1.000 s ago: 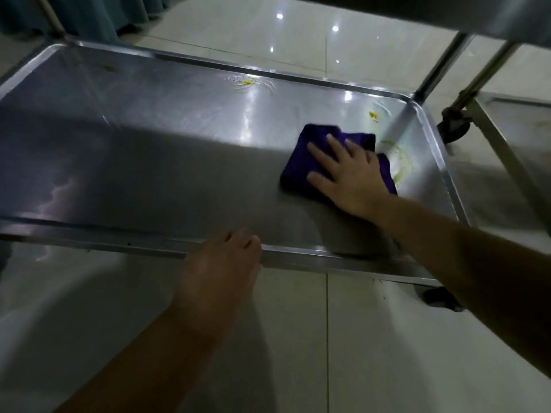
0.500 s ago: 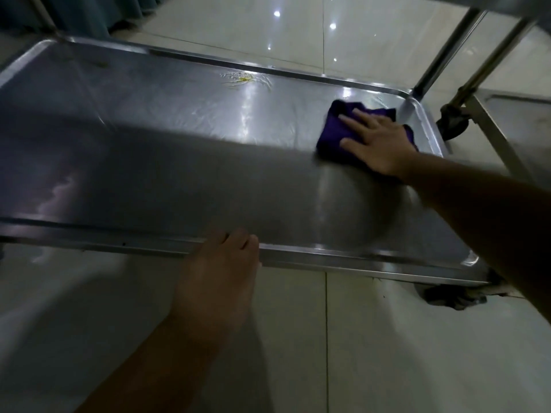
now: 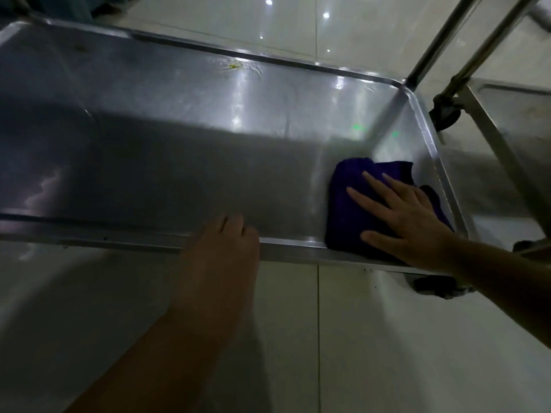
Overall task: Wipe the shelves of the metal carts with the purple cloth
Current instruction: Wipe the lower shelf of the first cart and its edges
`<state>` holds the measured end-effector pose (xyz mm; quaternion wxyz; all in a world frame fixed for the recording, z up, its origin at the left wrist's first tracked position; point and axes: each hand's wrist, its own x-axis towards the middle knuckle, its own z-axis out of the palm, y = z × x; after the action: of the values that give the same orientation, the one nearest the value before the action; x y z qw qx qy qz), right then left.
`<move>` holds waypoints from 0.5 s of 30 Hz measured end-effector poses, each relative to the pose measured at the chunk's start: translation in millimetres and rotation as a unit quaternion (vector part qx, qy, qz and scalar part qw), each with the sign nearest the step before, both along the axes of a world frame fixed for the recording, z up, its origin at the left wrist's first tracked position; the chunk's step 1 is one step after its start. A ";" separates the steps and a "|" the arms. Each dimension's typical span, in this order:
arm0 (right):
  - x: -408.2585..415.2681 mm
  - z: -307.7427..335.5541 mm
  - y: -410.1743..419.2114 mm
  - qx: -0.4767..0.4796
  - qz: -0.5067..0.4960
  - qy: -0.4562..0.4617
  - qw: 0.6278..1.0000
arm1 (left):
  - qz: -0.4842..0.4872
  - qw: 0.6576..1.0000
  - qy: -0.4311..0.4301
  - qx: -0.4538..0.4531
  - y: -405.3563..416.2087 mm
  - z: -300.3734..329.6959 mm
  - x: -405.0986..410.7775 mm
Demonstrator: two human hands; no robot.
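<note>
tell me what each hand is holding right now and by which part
The left hand grips the shelf's near rim. The right hand holds nothing; its spread, straight fingers press flat on top of the purple cloth.

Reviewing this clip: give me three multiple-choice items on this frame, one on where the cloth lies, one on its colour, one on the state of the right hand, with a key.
1. Where on the shelf does the cloth lie?
A. near right corner
B. far left corner
C. on the floor

2. What colour is the cloth?
A. yellow
B. purple
C. white

3. How is the right hand placed?
A. curled in a fist
B. pinching a pole
C. flat, fingers spread on the cloth

Key: 1 A, the cloth sits by the shelf's near and right rims. 2 B, it is deep purple. 3 C, straight fingers press it down, while the left hand rests on the near rim.
</note>
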<state>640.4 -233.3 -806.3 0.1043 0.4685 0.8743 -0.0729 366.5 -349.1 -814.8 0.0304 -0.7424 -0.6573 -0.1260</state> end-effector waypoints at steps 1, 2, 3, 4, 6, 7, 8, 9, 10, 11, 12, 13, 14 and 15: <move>6.3 1.8 -1.9 -0.012 0.006 -0.004 1.000 | -0.022 1.000 -0.017 -0.006 1.7 0.7 9.6; 7.4 3.3 1.7 -0.014 0.007 -0.005 1.000 | -0.042 0.999 -0.022 -0.017 3.2 2.5 18.6; 5.0 2.3 9.9 -0.005 0.003 -0.004 1.000 | -0.053 0.998 -0.018 -0.026 3.4 4.8 24.9; 2.0 2.1 20.6 0.012 -0.006 -0.002 1.000 | -0.053 0.998 -0.018 -0.032 4.5 5.3 29.8; -3.5 2.1 51.5 0.041 -0.036 0.007 0.998 | -0.036 0.998 -0.025 -0.045 6.6 4.3 33.3; -5.6 2.5 71.5 0.049 -0.056 0.012 0.997 | -0.028 0.998 -0.022 -0.049 7.2 2.7 33.1; -7.4 2.9 93.5 0.053 -0.075 0.010 0.996 | -0.023 0.998 -0.016 -0.048 7.4 0.7 32.3; -9.7 3.4 115.5 0.054 -0.098 0.001 0.994 | -0.020 0.999 -0.009 -0.048 7.3 0.0 32.0; -12.4 4.1 135.6 0.051 -0.124 -0.010 0.991 | -0.018 0.999 -0.003 -0.042 6.9 -0.3 32.3; -15.5 4.6 152.4 0.049 -0.155 -0.017 0.987 | -0.018 0.999 0.002 -0.035 6.3 -0.4 32.9; -17.9 4.5 164.5 0.048 -0.186 -0.021 0.981 | -0.020 0.999 0.005 -0.030 5.8 0.2 34.0; -19.3 3.8 171.5 0.050 -0.212 -0.023 0.976 | -0.019 0.999 0.008 -0.025 5.2 1.1 35.0; -21.2 3.7 173.7 0.050 -0.228 -0.020 0.972 | -0.015 1.000 0.013 -0.021 5.5 1.8 34.7; -23.0 4.3 170.8 0.045 -0.235 -0.014 0.971 | -0.013 1.000 0.014 -0.017 5.6 2.2 33.5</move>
<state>617.4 -62.5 -802.1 0.0748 0.6662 0.7404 -0.0496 400.1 -343.5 -812.6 0.0253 -0.7529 -0.6493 -0.1042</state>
